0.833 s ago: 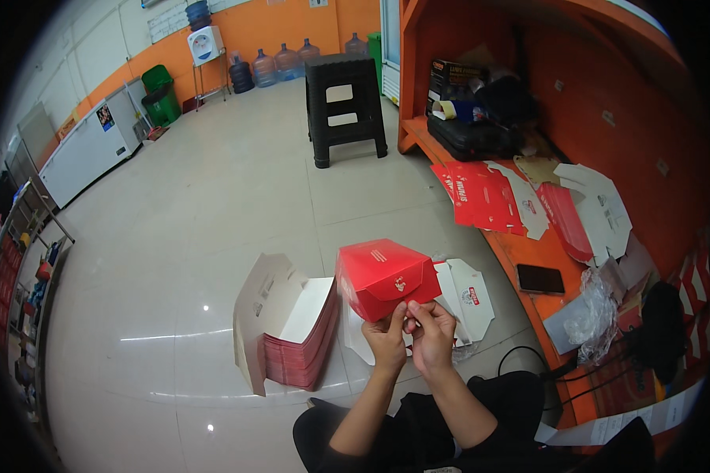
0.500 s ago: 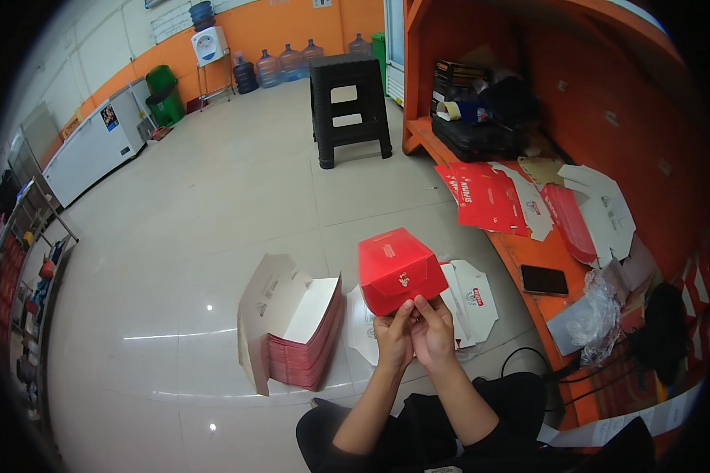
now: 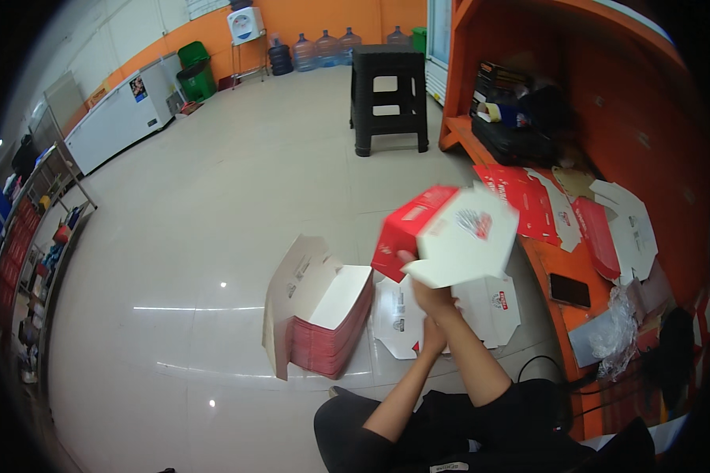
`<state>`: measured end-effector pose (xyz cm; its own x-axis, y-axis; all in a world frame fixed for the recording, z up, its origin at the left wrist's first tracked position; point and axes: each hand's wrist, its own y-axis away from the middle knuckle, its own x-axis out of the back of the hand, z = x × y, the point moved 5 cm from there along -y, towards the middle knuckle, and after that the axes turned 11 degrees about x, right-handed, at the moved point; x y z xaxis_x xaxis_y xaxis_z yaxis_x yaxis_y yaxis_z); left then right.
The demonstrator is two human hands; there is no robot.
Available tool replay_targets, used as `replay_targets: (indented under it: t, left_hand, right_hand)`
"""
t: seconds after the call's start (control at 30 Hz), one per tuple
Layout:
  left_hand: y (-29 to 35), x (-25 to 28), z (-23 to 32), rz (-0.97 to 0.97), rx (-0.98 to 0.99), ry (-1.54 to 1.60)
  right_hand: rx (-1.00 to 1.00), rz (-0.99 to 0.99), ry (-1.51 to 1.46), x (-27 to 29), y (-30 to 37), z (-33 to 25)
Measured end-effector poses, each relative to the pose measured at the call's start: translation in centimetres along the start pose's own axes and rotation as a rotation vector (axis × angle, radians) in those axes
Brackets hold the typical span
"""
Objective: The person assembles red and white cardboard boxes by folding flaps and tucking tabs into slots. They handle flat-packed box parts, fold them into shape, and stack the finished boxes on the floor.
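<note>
A folded red food box [image 3: 414, 229] with a white inner flap [image 3: 469, 236] is held tilted up in front of me, the flap side blurred. My right hand [image 3: 432, 297] is closed on its lower edge, one finger showing on the red side. Lower down, my left hand [image 3: 433, 337] is partly behind my right wrist, over the flat white box blanks [image 3: 398, 311] on the floor; its fingers are mostly hidden. To the left stands a tall stack of red-edged box blanks [image 3: 331, 339], beside an upright opened carton [image 3: 296, 280].
On the right, an orange shelf [image 3: 560, 260] carries red printed sheets [image 3: 525, 197], a phone [image 3: 569, 291], crumpled clear plastic [image 3: 619, 323] and a black bag [image 3: 513, 146]. A black stool [image 3: 388, 98] stands ahead. A chest freezer [image 3: 126, 118] and water bottles [image 3: 327, 51] line the back.
The red box has turned from closed and held by both hands to tilted, showing a white flap. My left hand has left it and dropped lower. The view has shifted left.
</note>
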<state>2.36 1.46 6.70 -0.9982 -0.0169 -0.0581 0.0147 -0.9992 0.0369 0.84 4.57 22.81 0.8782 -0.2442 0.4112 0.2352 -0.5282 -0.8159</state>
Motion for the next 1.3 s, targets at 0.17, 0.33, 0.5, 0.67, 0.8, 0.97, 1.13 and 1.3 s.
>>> replay_targets:
  t: [0.17, 0.33, 0.5, 0.67, 0.8, 0.97, 1.13, 1.3]
  left_hand:
    - [3.0, -5.3, -12.7, -0.021, -0.500, -0.919]
    - [3.0, -6.1, -11.0, -0.281, -0.284, -1.084]
    - [1.5, -4.7, -11.3, -0.300, -0.129, -1.004]
    - [0.3, -4.3, -11.1, -0.372, 0.024, -0.943]
    - [1.0, -4.6, -10.0, -0.208, -0.173, -1.020]
    - [1.9, -5.2, -8.7, -0.062, -0.392, -1.236]
    - [1.3, -4.4, -7.9, -0.134, -0.226, -1.241]
    - [1.1, -3.1, -11.6, -0.133, -0.164, -0.947]
  right_hand:
    - [-0.014, -0.352, -0.112, -11.5, 0.1, -2.4]
    - [-0.163, -0.905, -0.044, -20.1, 7.5, -1.1]
    - [-0.221, -1.084, -0.143, -22.2, 9.5, -2.6]
    - [-0.141, -1.264, -0.049, -21.1, 9.5, -3.5]
    - [-0.105, -1.467, -0.036, -21.3, 10.3, -4.4]
    - [-0.038, -1.504, -0.034, -20.6, 10.9, -4.4]
    - [0.025, -0.740, -0.307, -13.2, 10.2, -3.8]
    - [-0.187, -0.556, -0.117, 1.8, 12.7, 2.8]
